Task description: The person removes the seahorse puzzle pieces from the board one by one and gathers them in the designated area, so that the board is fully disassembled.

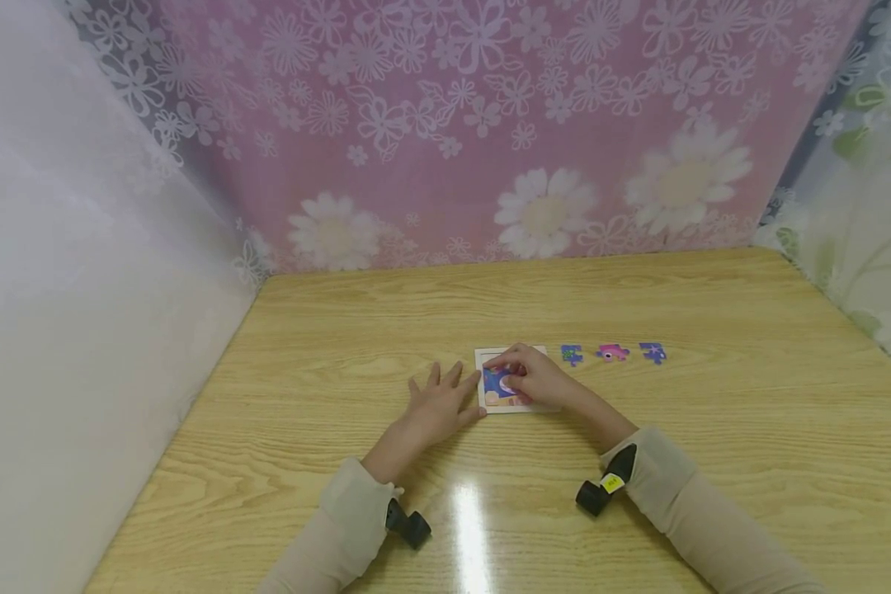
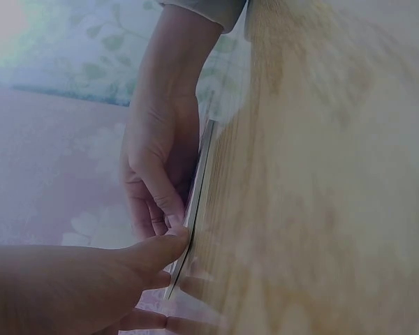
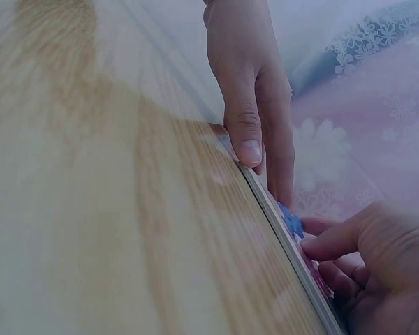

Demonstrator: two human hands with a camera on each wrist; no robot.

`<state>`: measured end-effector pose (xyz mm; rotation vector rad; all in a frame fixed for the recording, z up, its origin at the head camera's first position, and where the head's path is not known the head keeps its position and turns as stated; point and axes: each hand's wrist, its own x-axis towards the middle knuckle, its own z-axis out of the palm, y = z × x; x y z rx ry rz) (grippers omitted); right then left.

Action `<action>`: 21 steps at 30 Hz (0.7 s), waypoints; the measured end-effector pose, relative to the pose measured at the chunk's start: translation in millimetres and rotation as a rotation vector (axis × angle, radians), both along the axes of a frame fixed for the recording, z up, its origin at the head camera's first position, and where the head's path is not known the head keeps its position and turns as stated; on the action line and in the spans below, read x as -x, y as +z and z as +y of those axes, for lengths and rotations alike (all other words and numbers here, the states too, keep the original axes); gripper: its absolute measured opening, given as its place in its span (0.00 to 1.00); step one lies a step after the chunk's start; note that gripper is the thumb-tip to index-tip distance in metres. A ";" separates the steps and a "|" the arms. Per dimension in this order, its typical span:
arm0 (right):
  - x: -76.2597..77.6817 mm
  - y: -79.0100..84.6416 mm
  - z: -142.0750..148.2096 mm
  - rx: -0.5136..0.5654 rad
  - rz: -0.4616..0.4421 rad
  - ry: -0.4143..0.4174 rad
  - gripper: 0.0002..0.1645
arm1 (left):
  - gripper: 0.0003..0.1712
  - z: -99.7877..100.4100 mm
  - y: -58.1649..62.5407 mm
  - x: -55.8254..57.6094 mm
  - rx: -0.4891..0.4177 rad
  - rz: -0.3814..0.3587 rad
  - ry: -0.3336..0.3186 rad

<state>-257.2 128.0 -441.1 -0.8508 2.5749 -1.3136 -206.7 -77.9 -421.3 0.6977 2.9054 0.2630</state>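
Note:
A small jigsaw puzzle with a white frame (image 1: pixel 516 410) lies flat on the table, with blue, pink and sandy-coloured picture parts inside it. My left hand (image 1: pixel 438 411) spreads its fingers along the frame's left side, thumb at the lower left corner. Over the frame, my right hand (image 1: pixel 540 378) curls thumb and fingers about a blue puzzle piece (image 3: pixel 291 222) inside it; the palm hides the frame's right part. Three loose pieces lie in a row to the right: a blue-green one (image 1: pixel 571 355), a pink one with an eye (image 1: pixel 612 353), and a purple one with a star (image 1: pixel 652 352).
The wood-grain table (image 1: pixel 341 330) runs back to a pink flowered cloth (image 1: pixel 431 165). Pale cloth walls stand at left (image 1: pixel 82 330) and right (image 1: pixel 876 272). Each wrist wears a small black camera.

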 end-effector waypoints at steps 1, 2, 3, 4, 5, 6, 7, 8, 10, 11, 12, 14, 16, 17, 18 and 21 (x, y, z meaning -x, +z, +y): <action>0.1 0.1 -0.1 0.002 0.002 -0.002 0.19 | 0.37 0.0 0.0 0.0 0.001 0.000 0.000; 0.2 0.1 -0.2 0.005 0.001 -0.005 0.19 | 0.37 0.0 0.1 0.1 0.003 -0.001 0.001; 0.1 0.2 -0.4 0.007 0.000 -0.009 0.19 | 0.37 0.0 0.2 0.1 0.002 -0.002 0.001; 0.1 0.3 -0.5 0.009 -0.002 -0.013 0.19 | 0.37 0.0 0.3 0.2 0.001 -0.005 0.002; 0.1 0.4 -0.6 0.011 -0.005 -0.016 0.19 | 0.37 -0.1 0.4 0.1 -0.001 -0.007 0.003; -0.1 0.5 -0.6 0.011 -0.006 -0.019 0.19 | 0.37 -0.1 0.6 -0.1 -0.001 -0.009 0.003; -0.2 0.6 -0.6 0.014 -0.011 -0.022 0.19 | 0.37 0.0 0.7 -0.1 -0.002 -0.011 0.003; -0.3 0.6 -0.4 0.016 -0.016 -0.025 0.18 | 0.37 0.0 0.8 -0.2 -0.002 -0.013 0.004; -0.6 0.5 -0.1 0.018 -0.021 -0.028 0.18 | 0.37 0.1 1.0 -0.5 -0.004 -0.017 0.004; -0.7 0.4 0.1 0.020 -0.023 -0.027 0.18 | 0.37 0.1 1.0 -0.6 -0.004 -0.018 0.004; -0.8 0.3 0.3 0.024 -0.025 -0.027 0.18 | 0.37 0.1 1.1 -0.6 -0.005 -0.018 0.003; -0.9 0.2 0.5 0.028 -0.029 -0.026 0.18 | 0.37 0.0 1.0 -0.6 -0.006 -0.019 0.003; -1.4 1.2 0.4 0.033 -0.030 -0.022 0.18 | 0.37 -0.1 1.0 -0.6 -0.006 -0.018 0.003; -1.6 1.8 0.3 0.033 -0.029 -0.020 0.18 | 0.37 -0.2 0.9 -0.6 -0.006 -0.018 0.002; -1.8 2.2 0.3 0.032 -0.029 -0.019 0.19 | 0.37 -0.3 0.8 -0.6 -0.007 -0.017 0.002; -2.0 3.4 -0.2 0.032 -0.021 -0.009 0.18 | 0.37 -0.3 0.5 0.0 -0.008 -0.016 0.005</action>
